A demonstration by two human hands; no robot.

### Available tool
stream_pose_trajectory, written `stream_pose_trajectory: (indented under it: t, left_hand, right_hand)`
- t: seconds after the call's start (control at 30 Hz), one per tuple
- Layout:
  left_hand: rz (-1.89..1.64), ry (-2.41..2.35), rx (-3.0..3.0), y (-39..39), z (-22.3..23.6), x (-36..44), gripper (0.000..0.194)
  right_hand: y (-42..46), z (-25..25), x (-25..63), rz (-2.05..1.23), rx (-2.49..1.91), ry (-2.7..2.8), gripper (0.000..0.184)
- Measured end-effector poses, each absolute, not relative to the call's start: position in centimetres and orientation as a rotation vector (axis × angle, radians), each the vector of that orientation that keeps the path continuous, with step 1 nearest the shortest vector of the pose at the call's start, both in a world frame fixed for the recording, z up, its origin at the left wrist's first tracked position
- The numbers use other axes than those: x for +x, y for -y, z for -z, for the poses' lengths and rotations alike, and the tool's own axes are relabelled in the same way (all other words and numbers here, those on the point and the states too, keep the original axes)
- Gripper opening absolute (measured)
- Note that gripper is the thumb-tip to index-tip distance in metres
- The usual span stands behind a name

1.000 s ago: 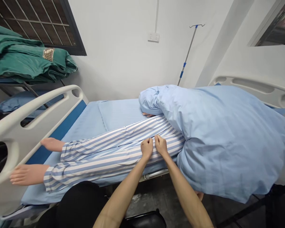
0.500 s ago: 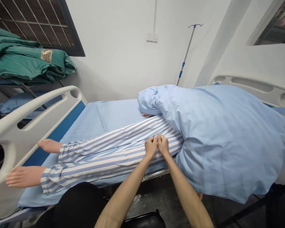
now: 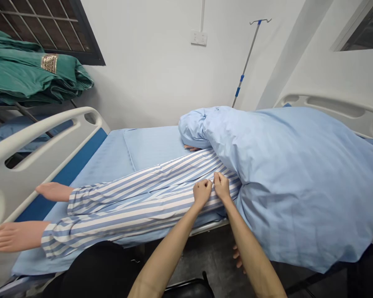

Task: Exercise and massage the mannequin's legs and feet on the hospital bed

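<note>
Two bare hands, just apart: left hand (image 3: pixel 202 193) and right hand (image 3: pixel 221 187), fingers curled, each pinching blue-and-white striped cotton trousers (image 3: pixel 149 203) at the thigh of a supine flesh-toned manikin (image 3: pixel 54 191). One pale blue quilt (image 3: pixel 298 186) covering the manikin's upper body. One white plastic bed footboard (image 3: pixel 40 165) beside its bare feet.

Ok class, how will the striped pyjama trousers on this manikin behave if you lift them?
The striped trousers will probably be floppy: the thin cloth creases where the left hand and right hand pinch it. They may feel heavy to lift, since they seem filled, with the manikin's foot showing beyond them.
</note>
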State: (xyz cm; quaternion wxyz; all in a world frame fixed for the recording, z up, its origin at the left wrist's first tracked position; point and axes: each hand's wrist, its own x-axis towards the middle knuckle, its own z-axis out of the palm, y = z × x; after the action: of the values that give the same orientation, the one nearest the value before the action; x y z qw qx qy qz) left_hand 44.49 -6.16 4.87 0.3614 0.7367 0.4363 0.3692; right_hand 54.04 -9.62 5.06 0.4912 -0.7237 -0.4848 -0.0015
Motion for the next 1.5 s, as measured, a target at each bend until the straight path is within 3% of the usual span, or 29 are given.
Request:
stream_pose_trajectory:
  t: [0.5,0.73,0.83,0.97,1.23,1.4,1.5]
  left_hand:
    - [-0.849,-0.997,1.993,8.1,-4.7,41.5,0.031]
    - [-0.689,-1.004,1.708,16.4,-2.5,27.5,0.034]
    - [-0.642,-1.121,1.658,21.8,-1.6,19.1,0.024]
    - [-0.581,-1.072,1.653,28.0,-1.7,10.8,0.024]
    - [-0.385,-0.96,1.056,29.2,-3.0,-0.9,0.021]
    - [-0.185,-1.372,0.821,28.7,-1.3,-14.0,0.004]
    - [-0.098,-1.959,0.733,28.5,0.7,-20.6,0.016]
  right_hand:
    - [10.0,-3.5,58.5,0.174,-1.862,0.98,0.041]
    - [10.5,-3.8,60.3,0.036,-1.956,1.036,0.044]
    - [11.3,-3.9,60.1,0.138,-1.909,1.211,0.04]
    - [13.5,-2.1,52.0,0.323,-1.755,1.558,0.048]
    - [21.1,4.8,23.1,-0.628,-1.433,1.946,0.059]
    - [21.7,5.5,21.5,-0.82,-1.506,1.88,0.059]
    - [21.7,5.3,22.0,-0.769,-1.502,1.873,0.057]
